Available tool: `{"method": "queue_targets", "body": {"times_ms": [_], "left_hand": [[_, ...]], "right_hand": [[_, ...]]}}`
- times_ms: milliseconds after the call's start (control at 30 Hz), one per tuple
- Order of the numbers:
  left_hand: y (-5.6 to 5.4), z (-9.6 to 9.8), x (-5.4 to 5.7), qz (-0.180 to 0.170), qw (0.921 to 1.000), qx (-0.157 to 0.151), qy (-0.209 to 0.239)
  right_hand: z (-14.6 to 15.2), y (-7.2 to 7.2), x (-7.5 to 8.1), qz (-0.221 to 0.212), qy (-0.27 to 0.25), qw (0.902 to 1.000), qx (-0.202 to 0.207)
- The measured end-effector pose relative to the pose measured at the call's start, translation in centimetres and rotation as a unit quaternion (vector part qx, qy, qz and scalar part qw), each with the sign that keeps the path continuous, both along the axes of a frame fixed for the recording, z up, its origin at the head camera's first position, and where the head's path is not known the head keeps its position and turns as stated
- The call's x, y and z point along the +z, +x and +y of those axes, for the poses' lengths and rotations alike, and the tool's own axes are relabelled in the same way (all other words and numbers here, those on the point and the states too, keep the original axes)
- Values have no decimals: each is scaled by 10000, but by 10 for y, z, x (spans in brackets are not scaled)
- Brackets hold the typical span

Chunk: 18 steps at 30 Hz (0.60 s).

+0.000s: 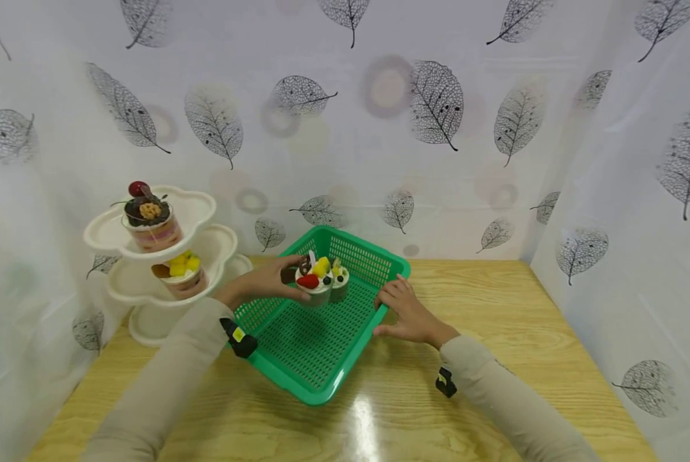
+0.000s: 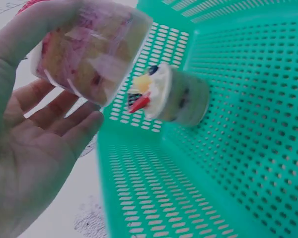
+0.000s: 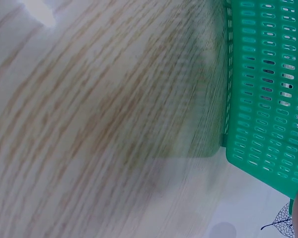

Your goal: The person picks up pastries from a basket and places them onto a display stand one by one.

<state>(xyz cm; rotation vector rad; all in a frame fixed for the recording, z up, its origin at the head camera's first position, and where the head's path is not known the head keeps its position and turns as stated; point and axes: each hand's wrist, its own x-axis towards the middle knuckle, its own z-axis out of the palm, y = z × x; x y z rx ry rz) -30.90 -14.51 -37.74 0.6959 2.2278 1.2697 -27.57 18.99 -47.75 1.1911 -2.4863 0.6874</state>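
Note:
My left hand [image 1: 266,280] grips a clear dessert cup [image 1: 316,294] topped with strawberry, yellow fruit and cream, raised over the green plastic basket [image 1: 317,394]. Pink and tan cake layers show through that cup's wall in the left wrist view, with the thumb across it and the fingers [image 2: 79,126] on its other side. A second dessert cup [image 2: 188,99], with cream, berries and fruit on top, stands inside the basket toward its far end. At the basket's right rim, my right hand [image 1: 408,314] holds the edge, fingers over it; only a sliver of it shows in the right wrist view.
To the left stands a white tiered stand [image 1: 197,208] with scalloped plates. One dessert cup [image 1: 155,236] with a cherry sits on its top plate, another cup [image 1: 187,284] with yellow cubes below. A leaf-print curtain [image 1: 345,154] borders the wooden table [image 1: 466,295] behind and at the sides.

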Motion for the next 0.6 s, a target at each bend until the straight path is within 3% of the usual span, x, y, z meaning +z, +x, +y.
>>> {"method": "queue_targets", "body": {"times_ms": [167, 433, 600], "left_hand": [[11, -20, 6, 418, 9982, 267, 338], [33, -45, 12, 804, 9910, 753, 758], [53, -61, 15, 1000, 9831, 1309, 795]], "right_hand": [[0, 0, -1, -1, 8, 10000, -42], [2, 1, -1, 95, -24, 9999, -43], [1, 2, 0, 46, -29, 10000, -32]]}}
